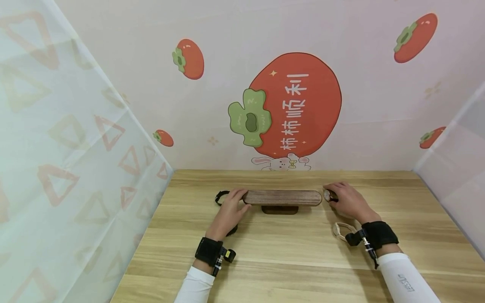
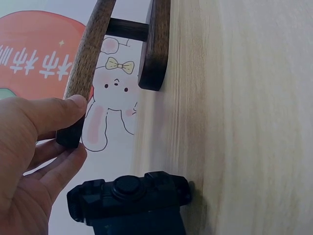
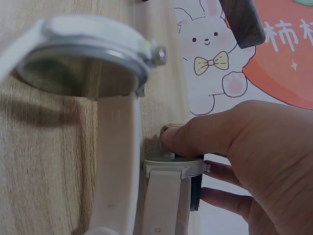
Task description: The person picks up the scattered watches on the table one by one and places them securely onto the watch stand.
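Observation:
A dark wooden T-shaped stand [image 1: 282, 198] has a long rounded crossbar raised over a base. My left hand [image 1: 229, 212] pinches the bar's left end between thumb and fingers, plain in the left wrist view on the bar [image 2: 85, 63]. Just off the bar's right end, my right hand [image 1: 348, 202] holds a dark-strapped wristwatch [image 1: 329, 195] by thumb and fingers. In the right wrist view that watch is partly hidden by the thumb and a pale-strapped watch [image 3: 164, 196]. Another pale watch [image 3: 78, 58] looms close to that camera.
Pale-strapped watches [image 1: 342, 231] stand on the wooden table [image 1: 280, 265] beside the right wrist. A black-strapped watch [image 1: 220, 197] lies left of the stand, and a dark item [image 1: 232, 230] is partly hidden behind the left wrist. A printed backdrop [image 1: 212, 105] rises behind the table.

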Action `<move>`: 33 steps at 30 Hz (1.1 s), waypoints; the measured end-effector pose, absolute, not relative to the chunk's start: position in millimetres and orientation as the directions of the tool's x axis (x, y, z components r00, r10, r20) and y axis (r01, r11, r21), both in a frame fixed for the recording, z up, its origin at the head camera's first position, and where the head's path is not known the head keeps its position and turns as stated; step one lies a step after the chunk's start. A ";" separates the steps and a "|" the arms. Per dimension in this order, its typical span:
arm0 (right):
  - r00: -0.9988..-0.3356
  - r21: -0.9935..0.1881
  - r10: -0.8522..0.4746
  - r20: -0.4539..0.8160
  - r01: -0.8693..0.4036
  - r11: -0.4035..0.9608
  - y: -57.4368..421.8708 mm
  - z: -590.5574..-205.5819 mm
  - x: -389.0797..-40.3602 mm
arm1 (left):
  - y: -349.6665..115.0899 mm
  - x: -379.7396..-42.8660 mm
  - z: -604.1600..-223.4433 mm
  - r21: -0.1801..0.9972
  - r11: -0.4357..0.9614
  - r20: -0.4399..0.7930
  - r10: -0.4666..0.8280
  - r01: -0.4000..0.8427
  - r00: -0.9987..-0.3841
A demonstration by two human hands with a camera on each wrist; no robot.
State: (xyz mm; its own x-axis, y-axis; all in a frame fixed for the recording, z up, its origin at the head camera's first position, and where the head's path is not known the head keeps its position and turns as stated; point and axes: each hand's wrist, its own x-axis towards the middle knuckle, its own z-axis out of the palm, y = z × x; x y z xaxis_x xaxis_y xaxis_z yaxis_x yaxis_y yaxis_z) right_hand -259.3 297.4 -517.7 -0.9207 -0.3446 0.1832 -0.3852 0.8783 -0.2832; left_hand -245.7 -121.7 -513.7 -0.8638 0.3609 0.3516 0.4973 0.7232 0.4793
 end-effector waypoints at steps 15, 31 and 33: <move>-0.882 -0.204 -0.402 0.246 -0.452 0.868 297.9 -519.8 -261.0 | -119.9 -243.5 -513.2 0.482 0.725 0.347 0.357 0.491 -0.867; -0.883 -0.254 -0.382 0.271 -0.449 0.857 293.8 -516.0 -260.1 | -120.1 -243.7 -512.3 0.485 0.719 0.359 0.355 0.497 -0.863; -0.888 -0.268 -0.375 0.267 -0.442 0.856 293.3 -514.5 -259.3 | -120.2 -243.4 -511.5 0.485 0.721 0.355 0.354 0.495 -0.865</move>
